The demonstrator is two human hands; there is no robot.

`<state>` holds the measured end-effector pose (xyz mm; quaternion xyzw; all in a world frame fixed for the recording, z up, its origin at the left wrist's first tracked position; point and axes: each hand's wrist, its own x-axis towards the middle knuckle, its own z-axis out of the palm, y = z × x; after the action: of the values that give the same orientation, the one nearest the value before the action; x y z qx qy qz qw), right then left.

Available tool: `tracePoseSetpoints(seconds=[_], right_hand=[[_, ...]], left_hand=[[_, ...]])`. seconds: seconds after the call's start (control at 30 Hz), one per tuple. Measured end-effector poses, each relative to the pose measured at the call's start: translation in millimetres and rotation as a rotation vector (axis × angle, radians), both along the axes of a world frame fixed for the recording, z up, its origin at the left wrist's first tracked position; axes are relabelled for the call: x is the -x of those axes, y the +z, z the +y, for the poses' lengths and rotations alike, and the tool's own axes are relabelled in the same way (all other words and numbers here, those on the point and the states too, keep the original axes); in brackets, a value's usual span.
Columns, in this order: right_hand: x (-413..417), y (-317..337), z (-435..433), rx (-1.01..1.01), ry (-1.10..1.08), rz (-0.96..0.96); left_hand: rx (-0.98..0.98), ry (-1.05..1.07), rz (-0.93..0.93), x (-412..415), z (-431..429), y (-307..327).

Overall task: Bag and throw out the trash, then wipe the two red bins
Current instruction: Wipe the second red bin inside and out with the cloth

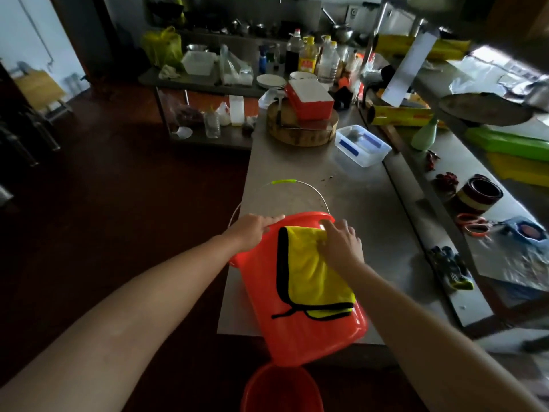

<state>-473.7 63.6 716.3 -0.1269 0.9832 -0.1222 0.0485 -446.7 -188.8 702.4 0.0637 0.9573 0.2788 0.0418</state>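
Cloth point(312, 263) on tipped bin point(297, 331) on counter point(341, 197); 2nd bin point(279, 391) below it.

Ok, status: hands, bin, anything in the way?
Left hand grips red bin by the rim. Right hand presses yellow cloth on its side. Bin tipped on counter, second red bin below, nothing blocking.

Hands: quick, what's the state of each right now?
Left hand: closed, holding the red bin by its rim.
Right hand: open, pressing the yellow cloth against the bin.

Glossy smooth red plastic bin point(300, 322), soft matt yellow cloth point(312, 272) under right fingers point(338, 233), dull brushed metal counter point(371, 209), rough wooden block point(303, 132).
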Motion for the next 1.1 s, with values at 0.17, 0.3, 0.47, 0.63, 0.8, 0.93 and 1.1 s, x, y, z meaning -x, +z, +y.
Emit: tracePoseSetpoints(seconds=[0.17, 0.3, 0.47, 0.63, 0.8, 0.93, 1.1], right_hand=[[-38.6, -27.1, -20.5, 0.062, 0.076, 0.182], [-55.7, -35.6, -36.5, -0.037, 0.061, 0.015], [-66.4, -48.6, -43.0, -0.115, 0.13, 0.043], [-73.7, -57.4, -43.0, -0.116, 0.224, 0.153], [-71.4, -61.8, -38.6, -0.116, 0.208, 0.177], [-83.1, -66.1, -53.8, -0.199, 0.357, 0.232], [-93.5, -66.3, -90.5, -0.386, 0.575, 0.269]], left_hand=[[-0.099, 0.052, 0.021, -5.2, -6.8, -16.4], [-0.079, 0.053, -0.017, -1.8, -7.9, -11.3], [-0.081, -0.041, -0.257, 2.3, -19.4, 6.9], [-0.109, -0.066, -0.314, -10.6, -35.6, 4.2], [-0.216, 0.014, -0.058, -45.1, -44.4, -37.1], [-0.164, -0.009, 0.073, -49.4, -50.9, -52.9], [-0.131, -0.017, 0.074, -47.0, -58.9, -47.1]])
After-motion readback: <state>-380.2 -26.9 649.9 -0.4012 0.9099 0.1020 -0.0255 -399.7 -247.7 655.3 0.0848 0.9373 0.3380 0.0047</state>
